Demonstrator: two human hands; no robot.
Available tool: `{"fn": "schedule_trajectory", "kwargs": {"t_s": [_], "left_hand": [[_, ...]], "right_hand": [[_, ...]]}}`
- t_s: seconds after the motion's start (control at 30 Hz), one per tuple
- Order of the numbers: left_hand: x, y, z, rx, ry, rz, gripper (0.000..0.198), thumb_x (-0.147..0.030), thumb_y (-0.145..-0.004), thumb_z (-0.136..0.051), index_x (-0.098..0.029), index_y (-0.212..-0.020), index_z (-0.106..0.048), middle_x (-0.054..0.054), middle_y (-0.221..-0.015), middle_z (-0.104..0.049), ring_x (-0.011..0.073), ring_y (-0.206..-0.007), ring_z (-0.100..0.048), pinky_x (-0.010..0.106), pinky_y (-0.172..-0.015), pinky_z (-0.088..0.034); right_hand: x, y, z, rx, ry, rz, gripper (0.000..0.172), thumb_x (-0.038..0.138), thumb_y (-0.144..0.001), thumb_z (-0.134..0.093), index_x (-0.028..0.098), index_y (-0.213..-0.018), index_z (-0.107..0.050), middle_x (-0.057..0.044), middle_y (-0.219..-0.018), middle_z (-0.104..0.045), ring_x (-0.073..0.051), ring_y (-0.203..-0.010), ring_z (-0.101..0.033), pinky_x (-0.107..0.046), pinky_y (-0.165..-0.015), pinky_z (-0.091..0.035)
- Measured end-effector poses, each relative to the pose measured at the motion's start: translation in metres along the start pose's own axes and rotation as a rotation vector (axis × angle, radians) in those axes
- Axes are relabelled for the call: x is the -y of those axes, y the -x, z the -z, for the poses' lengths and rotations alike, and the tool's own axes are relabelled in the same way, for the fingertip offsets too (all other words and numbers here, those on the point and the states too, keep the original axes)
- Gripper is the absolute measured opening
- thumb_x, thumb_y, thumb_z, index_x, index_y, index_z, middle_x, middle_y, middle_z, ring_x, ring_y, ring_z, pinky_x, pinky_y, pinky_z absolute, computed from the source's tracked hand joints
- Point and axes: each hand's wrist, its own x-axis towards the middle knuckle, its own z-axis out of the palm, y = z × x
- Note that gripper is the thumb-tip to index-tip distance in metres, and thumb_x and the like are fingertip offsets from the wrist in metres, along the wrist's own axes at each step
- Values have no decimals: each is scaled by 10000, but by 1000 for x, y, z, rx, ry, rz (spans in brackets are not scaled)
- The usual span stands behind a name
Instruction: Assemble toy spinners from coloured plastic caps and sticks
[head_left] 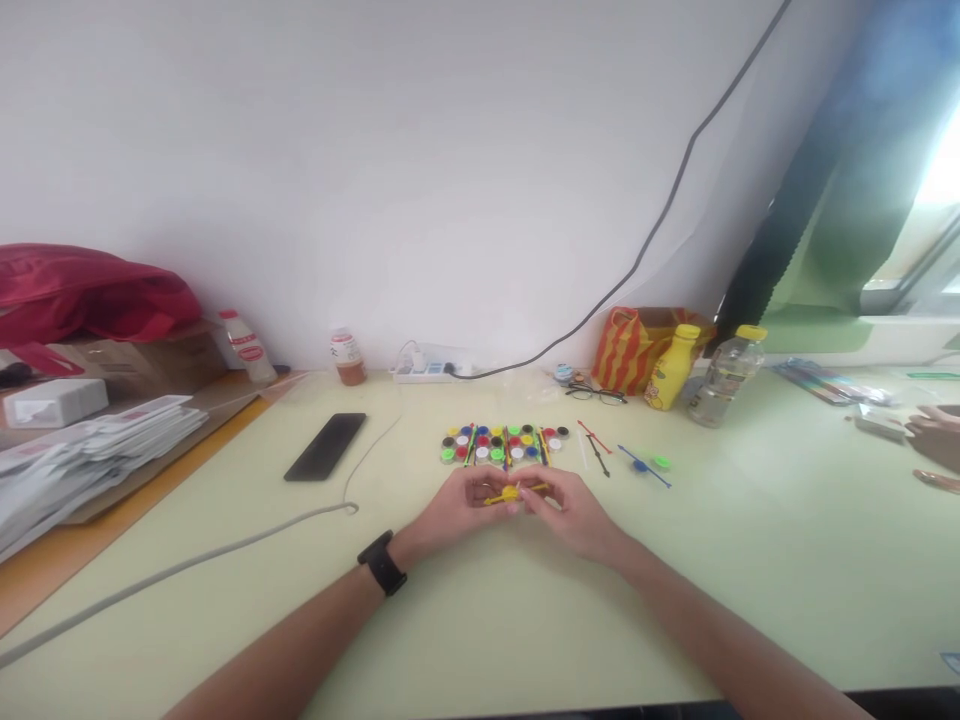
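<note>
Both hands meet over the table's middle around a yellow arrow spinner, a thin arrow with a round yellow piece at its centre. My left hand, with a black band on its wrist, grips one side of it. The fingers of my right hand pinch it from the other side and hide part of the arrow. Just beyond my hands, round pieces in several colours lie in rows with thin arrows between them. Right of these lie a red arrow, a black arrow and a blue arrow with a blue round piece, near a green round piece.
A black phone and a grey cable lie on the left. Along the wall stand a drink bottle, a power strip, glasses, a striped bag, a yellow bottle and a clear bottle. Another person's hand shows far right.
</note>
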Motion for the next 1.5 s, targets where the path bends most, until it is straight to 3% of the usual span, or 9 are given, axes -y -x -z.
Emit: {"fn": "schedule_trajectory", "kwargs": {"t_s": [0.13,0.27,0.4,0.57,0.7,0.97,1.5], "left_hand": [[1,0,-3,-2,-6,-31,292,-371,-916,-751,-181,-1138,-733,114,-1147,-755,258,-1069,-718,379,-961,-559],[1,1,-6,5,-20,-48,287,-371,-932,-730,-192,-1156,-743,111,-1191,-750,272,-1144,-699,392,-1016,-546],[-1,3,-8,3,-36,-75,302,-359,-926,-739,-190,-1176,-740,110,-1175,-755,257,-1089,-720,392,-1001,-568],[1,4,-7,-59,-132,-159,287,-339,-913,-751,-185,-1156,-749,105,-1125,-748,230,-1027,-726,376,-969,-594],[5,5,-6,-124,-265,-226,283,-337,-917,-738,-193,-1161,-744,94,-1084,-742,213,-982,-722,360,-922,-611],[1,7,-5,-207,-452,-310,123,-309,-918,-726,-214,-997,-739,78,-997,-763,217,-923,-718,359,-872,-584],[4,8,-5,-170,-387,-231,111,-313,-889,-754,-203,-897,-739,70,-923,-762,239,-964,-742,374,-919,-591]], "right_hand": [[-1,3,0,-4,50,-34,185,320,-970,-588,255,-1140,-621,-44,-996,-723,-225,-962,-683,-358,-825,-525],[1,4,3,24,72,-25,93,296,-969,-579,257,-1053,-579,-20,-968,-693,-206,-939,-668,-314,-766,-492],[2,6,4,51,91,-12,50,290,-965,-573,250,-988,-553,-6,-937,-664,-182,-884,-635,-282,-715,-464],[-2,6,8,35,158,-21,119,335,-954,-593,240,-924,-528,27,-799,-581,-137,-684,-488,-264,-616,-394],[-3,5,14,10,203,-24,178,382,-925,-645,240,-930,-539,41,-745,-523,-129,-629,-411,-265,-572,-352],[8,4,21,34,46,-41,246,451,-931,-640,229,-1015,-578,33,-734,-519,-144,-650,-464,-288,-619,-401],[5,2,19,72,-4,-82,314,500,-903,-679,210,-1007,-618,48,-659,-505,-131,-623,-449,-273,-617,-398]]}}
